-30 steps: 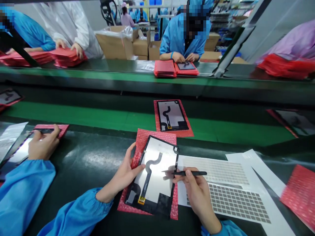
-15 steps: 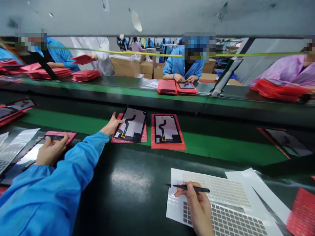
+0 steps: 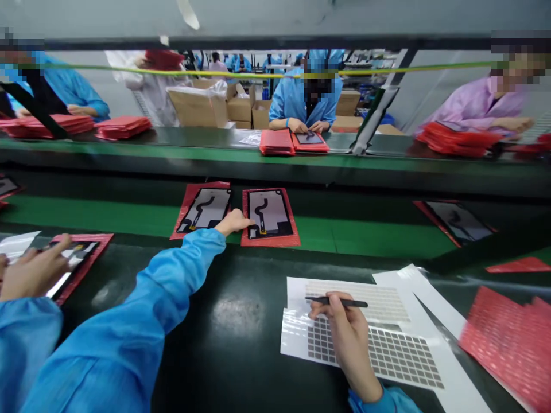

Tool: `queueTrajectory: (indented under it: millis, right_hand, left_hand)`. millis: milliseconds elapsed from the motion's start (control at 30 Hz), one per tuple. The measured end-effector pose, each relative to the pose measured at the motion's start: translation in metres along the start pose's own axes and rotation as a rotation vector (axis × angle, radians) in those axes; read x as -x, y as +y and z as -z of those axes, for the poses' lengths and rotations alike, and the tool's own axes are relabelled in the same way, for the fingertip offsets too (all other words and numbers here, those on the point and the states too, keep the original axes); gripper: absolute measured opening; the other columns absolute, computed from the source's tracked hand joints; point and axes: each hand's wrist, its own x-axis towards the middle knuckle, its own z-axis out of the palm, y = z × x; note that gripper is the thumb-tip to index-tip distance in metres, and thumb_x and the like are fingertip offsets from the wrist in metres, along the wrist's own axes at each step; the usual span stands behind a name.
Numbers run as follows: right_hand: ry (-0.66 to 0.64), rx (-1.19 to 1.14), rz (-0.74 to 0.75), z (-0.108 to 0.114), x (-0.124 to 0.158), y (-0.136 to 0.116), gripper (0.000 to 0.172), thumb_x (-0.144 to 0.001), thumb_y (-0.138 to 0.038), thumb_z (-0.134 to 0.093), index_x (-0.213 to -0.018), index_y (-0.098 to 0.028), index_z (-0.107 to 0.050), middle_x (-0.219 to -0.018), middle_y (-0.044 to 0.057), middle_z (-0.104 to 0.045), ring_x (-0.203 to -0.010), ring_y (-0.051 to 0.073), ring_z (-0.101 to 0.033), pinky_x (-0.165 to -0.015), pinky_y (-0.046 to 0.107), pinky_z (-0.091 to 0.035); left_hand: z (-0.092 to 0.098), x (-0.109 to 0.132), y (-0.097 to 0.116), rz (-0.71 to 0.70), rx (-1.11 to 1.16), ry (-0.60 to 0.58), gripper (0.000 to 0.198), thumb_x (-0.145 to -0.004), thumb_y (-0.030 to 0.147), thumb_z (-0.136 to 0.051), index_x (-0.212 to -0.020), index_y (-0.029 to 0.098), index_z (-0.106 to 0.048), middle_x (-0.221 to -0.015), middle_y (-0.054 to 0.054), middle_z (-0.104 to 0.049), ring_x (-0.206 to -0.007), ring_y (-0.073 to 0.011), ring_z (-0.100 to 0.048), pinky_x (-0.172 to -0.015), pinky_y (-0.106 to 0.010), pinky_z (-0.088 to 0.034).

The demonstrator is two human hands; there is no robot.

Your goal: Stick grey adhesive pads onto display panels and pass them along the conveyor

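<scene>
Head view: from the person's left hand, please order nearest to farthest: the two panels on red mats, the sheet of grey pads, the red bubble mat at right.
1. Too close to call: the right panel and the left panel, one on either side of the left hand.
2. The sheet of grey pads, on the belt to the right.
3. The red bubble mat, at the far right.

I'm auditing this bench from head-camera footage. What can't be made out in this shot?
Head view only:
Slim black tweezers in the right hand: too small to tell whether the tip holds anything.
Grey square pads on white backing: some hidden by that hand.
Red bubble-wrap sheet: blurred, cut off by the right edge.
Black-framed panel: partly covered by a co-worker's fingers.
</scene>
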Motion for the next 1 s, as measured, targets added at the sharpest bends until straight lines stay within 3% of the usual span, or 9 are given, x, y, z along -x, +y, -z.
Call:
queueTrajectory:
  millis: [133, 300, 400, 467, 533, 633, 733, 833, 1000]
  right_hand:
    - [0.043, -0.005, 0.045, 0.01, -0.008, -0.011, 0.032, -0.095, -0.052, -0.071, -0.099, -0.021, -0.062, -0.064, 0.0, -0.076, -0.079, 0.027, -0.081, -0.085, 0.045, -0.062]
    - [0.096, -0.051, 0.03, 0.015, -0.019, -0.021, 0.038, -0.088, -0.053, -0.078, -0.097, -0.02, -0.064, -0.075, 0.003, -0.08, -0.064, 0.021, -0.079, -0.07, 0.037, -0.064]
    - [0.085, -0.045, -0.017, 0.018, -0.021, -0.026, 0.041, -0.084, -0.054, -0.082, -0.095, -0.019, -0.064, -0.074, 0.004, -0.08, -0.061, 0.022, -0.078, -0.06, 0.034, -0.064]
    - [0.059, -0.021, -0.049, 0.022, -0.02, -0.029, 0.04, -0.083, -0.053, -0.083, -0.095, -0.019, -0.065, -0.075, 0.005, -0.08, -0.063, 0.023, -0.079, -0.059, 0.033, -0.065]
    - [0.048, 0.016, -0.068, 0.027, -0.018, -0.028, 0.04, -0.084, -0.052, -0.082, -0.096, -0.018, -0.066, -0.074, 0.005, -0.08, -0.064, 0.023, -0.08, -0.059, 0.033, -0.066]
    - [0.023, 0.078, -0.105, 0.033, -0.016, -0.022, 0.041, -0.086, -0.054, -0.08, -0.097, -0.018, -0.066, -0.068, 0.005, -0.079, -0.062, 0.023, -0.08, -0.059, 0.032, -0.066]
    - [-0.045, 0.138, -0.146, 0.033, -0.014, -0.014, 0.044, -0.085, -0.059, -0.079, -0.094, -0.019, -0.064, -0.063, 0.004, -0.077, -0.061, 0.023, -0.079, -0.057, 0.032, -0.066]
    - [-0.106, 0.162, -0.145, 0.03, -0.013, -0.012, 0.043, -0.086, -0.06, -0.077, -0.093, -0.02, -0.062, -0.063, 0.003, -0.077, -0.062, 0.023, -0.079, -0.058, 0.033, -0.067]
    - [-0.069, 0.197, -0.111, 0.026, -0.011, -0.016, 0.039, -0.088, -0.056, -0.078, -0.095, -0.02, -0.063, -0.067, 0.003, -0.078, -0.06, 0.023, -0.079, -0.057, 0.035, -0.067]
  left_hand:
    - [-0.002, 0.006, 0.003, 0.069, 0.152, 0.019, 0.041, -0.098, 0.04, -0.068, -0.13, 0.015, -0.063, -0.131, -0.011, -0.064, -0.112, -0.0262, -0.066, -0.094, -0.046, -0.059]
    - [-0.008, 0.024, 0.011, 0.018, 0.417, 0.138, 0.04, -0.099, 0.039, -0.066, -0.132, 0.017, -0.061, -0.13, -0.011, -0.064, -0.109, -0.0236, -0.067, -0.092, -0.045, -0.06]
    - [-0.008, 0.051, 0.015, -0.05, 0.553, 0.218, 0.038, -0.1, 0.036, -0.065, -0.132, 0.017, -0.059, -0.124, -0.01, -0.065, -0.1, -0.0207, -0.068, -0.084, -0.04, -0.061]
    - [-0.002, 0.081, 0.013, -0.085, 0.617, 0.231, 0.041, -0.096, 0.027, -0.068, -0.134, 0.018, -0.055, -0.112, -0.006, -0.068, -0.088, -0.0169, -0.069, -0.077, -0.034, -0.061]
    - [0.007, 0.122, 0.006, -0.099, 0.664, 0.203, 0.054, -0.086, 0.017, -0.072, -0.134, 0.023, -0.049, -0.097, -0.001, -0.069, -0.074, -0.0138, -0.069, -0.07, -0.028, -0.061]
    - [0.016, 0.19, -0.014, -0.064, 0.685, 0.113, 0.058, -0.075, 0.019, -0.077, -0.127, 0.027, -0.051, -0.08, 0.003, -0.068, -0.06, -0.0148, -0.068, -0.058, -0.027, -0.06]
    - [0.012, 0.244, -0.041, 0.03, 0.699, -0.032, 0.056, -0.08, 0.031, -0.078, -0.127, 0.033, -0.046, -0.081, 0.004, -0.069, -0.057, -0.0173, -0.069, -0.051, -0.03, -0.06]
    - [-0.002, 0.271, -0.069, 0.091, 0.706, -0.116, 0.053, -0.087, 0.038, -0.076, -0.126, 0.035, -0.04, -0.089, 0.002, -0.071, -0.061, -0.0185, -0.071, -0.053, -0.033, -0.062]
    - [-0.02, 0.277, -0.09, 0.094, 0.654, -0.2, 0.052, -0.091, 0.042, -0.072, -0.129, 0.032, -0.038, -0.101, -0.003, -0.072, -0.072, -0.0205, -0.074, -0.063, -0.036, -0.064]
